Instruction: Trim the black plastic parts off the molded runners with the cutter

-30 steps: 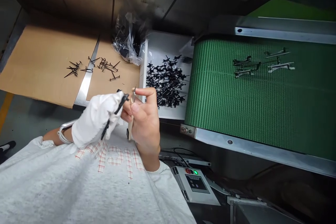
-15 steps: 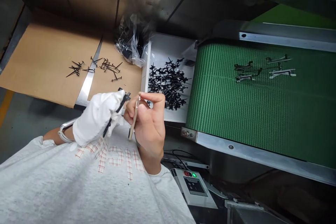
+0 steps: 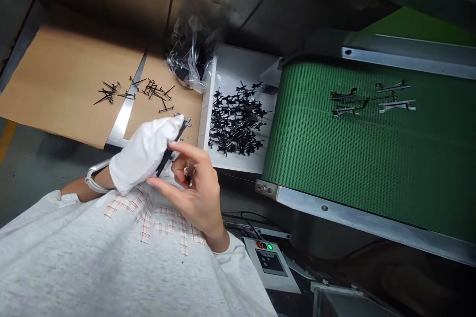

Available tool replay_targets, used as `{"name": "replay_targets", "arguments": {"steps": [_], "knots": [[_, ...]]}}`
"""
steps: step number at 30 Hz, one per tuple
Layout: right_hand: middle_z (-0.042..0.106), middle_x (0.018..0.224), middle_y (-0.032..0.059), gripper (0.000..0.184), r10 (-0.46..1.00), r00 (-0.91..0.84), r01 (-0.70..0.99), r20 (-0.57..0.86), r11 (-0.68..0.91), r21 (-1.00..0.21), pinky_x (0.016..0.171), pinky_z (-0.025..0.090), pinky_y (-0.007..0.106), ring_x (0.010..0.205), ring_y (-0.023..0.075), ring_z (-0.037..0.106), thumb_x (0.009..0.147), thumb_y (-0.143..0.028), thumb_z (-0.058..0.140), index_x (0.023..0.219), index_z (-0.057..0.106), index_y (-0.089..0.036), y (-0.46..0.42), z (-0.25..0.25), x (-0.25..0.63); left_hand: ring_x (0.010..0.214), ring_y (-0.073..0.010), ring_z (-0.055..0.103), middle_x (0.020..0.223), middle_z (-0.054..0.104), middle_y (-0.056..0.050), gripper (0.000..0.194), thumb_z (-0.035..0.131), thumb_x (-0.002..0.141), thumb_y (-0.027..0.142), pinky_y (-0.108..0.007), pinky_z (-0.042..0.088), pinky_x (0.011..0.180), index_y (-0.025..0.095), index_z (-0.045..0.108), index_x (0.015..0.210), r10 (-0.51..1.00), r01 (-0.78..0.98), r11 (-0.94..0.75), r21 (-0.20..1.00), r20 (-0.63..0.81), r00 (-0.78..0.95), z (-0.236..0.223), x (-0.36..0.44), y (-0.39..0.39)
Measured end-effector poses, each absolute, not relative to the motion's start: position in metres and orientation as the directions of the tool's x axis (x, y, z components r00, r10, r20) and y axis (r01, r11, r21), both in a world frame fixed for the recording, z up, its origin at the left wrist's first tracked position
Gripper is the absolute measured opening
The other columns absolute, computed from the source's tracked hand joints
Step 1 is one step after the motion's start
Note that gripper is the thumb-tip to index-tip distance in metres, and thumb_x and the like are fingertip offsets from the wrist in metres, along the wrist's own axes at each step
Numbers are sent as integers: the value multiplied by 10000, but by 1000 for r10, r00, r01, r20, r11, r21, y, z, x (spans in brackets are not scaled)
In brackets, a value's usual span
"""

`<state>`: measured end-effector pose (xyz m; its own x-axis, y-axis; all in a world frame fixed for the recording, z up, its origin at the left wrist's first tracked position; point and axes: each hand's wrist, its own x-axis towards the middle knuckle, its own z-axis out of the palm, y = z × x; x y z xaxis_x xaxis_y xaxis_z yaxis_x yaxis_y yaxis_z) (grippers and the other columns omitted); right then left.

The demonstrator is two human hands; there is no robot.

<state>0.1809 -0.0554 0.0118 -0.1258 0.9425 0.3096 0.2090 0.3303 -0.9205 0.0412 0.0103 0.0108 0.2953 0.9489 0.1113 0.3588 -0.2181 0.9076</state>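
Note:
My left hand (image 3: pixel 147 151), in a white glove, is closed around a long black plastic part (image 3: pixel 174 147) held at a slant before my chest. Its pronged upper end sticks out past the gloved fingertips. My bare right hand (image 3: pixel 195 185) is up against it, index fingertip at the part's edge and thumb reaching to the glove's lower side. The other fingers of my right hand are curled, and a small shiny piece (image 3: pixel 190 173) shows among them; its kind I cannot make out.
Small black pieces lie on the brown cardboard (image 3: pixel 67 69), and many more fill a white tray (image 3: pixel 238 161). A clear plastic bag (image 3: pixel 191 62) stands behind. Several dark and grey parts (image 3: pixel 396 105) rest on the green conveyor belt (image 3: pixel 334 168). A control box (image 3: pixel 273 270) sits below.
My right hand has moved left onto the black part, its thumb and index finger spreading. The beige strip it pinched no longer shows as before. My left hand has risen slightly and turned.

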Motion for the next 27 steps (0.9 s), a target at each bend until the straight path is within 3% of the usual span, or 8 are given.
{"name": "replay_targets", "arguments": {"steps": [3, 5, 8, 11, 14, 19, 23, 27], "knots": [[424, 703, -94, 410, 954, -95, 168, 284, 297, -940, 469, 418, 216, 529, 74, 379, 844, -215, 802, 1190, 591, -278, -53, 13, 179, 899, -190, 709, 867, 728, -65, 425, 448, 977, 534, -313, 603, 886, 182, 621, 813, 960, 294, -157, 943, 76, 269, 9, 44, 11], [414, 702, -96, 410, 964, -50, 109, 262, 266, -958, 440, 375, 208, 513, 66, 367, 828, -179, 806, 1170, 605, -283, -53, 13, 182, 698, -149, 668, 760, 692, -40, 405, 469, 987, 519, -251, 587, 665, 193, 570, 769, 974, 199, -15, 980, -30, 223, 13, 46, 10], [436, 719, -86, 391, 973, 44, 49, 226, 224, -973, 409, 348, 209, 497, 65, 365, 832, -201, 804, 1161, 614, -295, -53, 12, 190, 456, -89, 534, 697, 649, -8, 441, 453, 1001, 559, -207, 425, 409, 195, 526, 762, 935, -34, 247, 968, -229, 269, 20, 46, 6], [464, 728, -73, 392, 974, 98, 59, 206, 201, -978, 401, 355, 213, 506, 75, 379, 820, -237, 821, 1154, 624, -297, -50, 12, 198, 448, -93, 540, 665, 661, -9, 431, 501, 985, 543, -208, 423, 426, 188, 516, 742, 843, -147, 405, 902, -306, 443, 25, 42, 2], [503, 750, -56, 371, 971, 99, 78, 218, 211, -974, 417, 387, 215, 555, 92, 446, 819, -281, 827, 1140, 641, -297, -45, 14, 200, 418, -90, 455, 546, 626, 4, 403, 471, 1004, 477, -209, 385, 436, 194, 498, 719, 743, -138, 473, 870, -310, 593, 29, 40, -2], [548, 792, -46, 351, 978, 41, 46, 203, 201, -979, 448, 427, 213, 602, 99, 493, 808, -307, 839, 1109, 659, -299, -40, 12, 197, 458, -97, 395, 523, 480, 45, 355, 498, 983, 420, -238, 361, 465, 195, 502, 708, 830, -122, 320, 940, -216, 515, 32, 49, -2], [557, 816, -57, 380, 983, 33, -24, 178, 179, -984, 454, 420, 198, 563, 75, 436, 796, -264, 847, 1118, 653, -319, -40, 7, 196, 589, -108, 455, 667, 535, 32, 190, 643, 823, 243, -246, 421, 572, 193, 495, 715, 884, -19, 58, 998, -42, 465, 31, 54, 1], [569, 844, -31, 343, 985, 58, 10, 163, 163, -987, 501, 485, 223, 645, 107, 538, 818, -349, 817, 1104, 634, -302, -38, 8, 194, 579, -113, 444, 612, 447, 44, 246, 492, 913, 259, -245, 430, 582, 215, 409, 685, 889, -25, 83, 996, -62, 453, 33, 51, -1]]}}
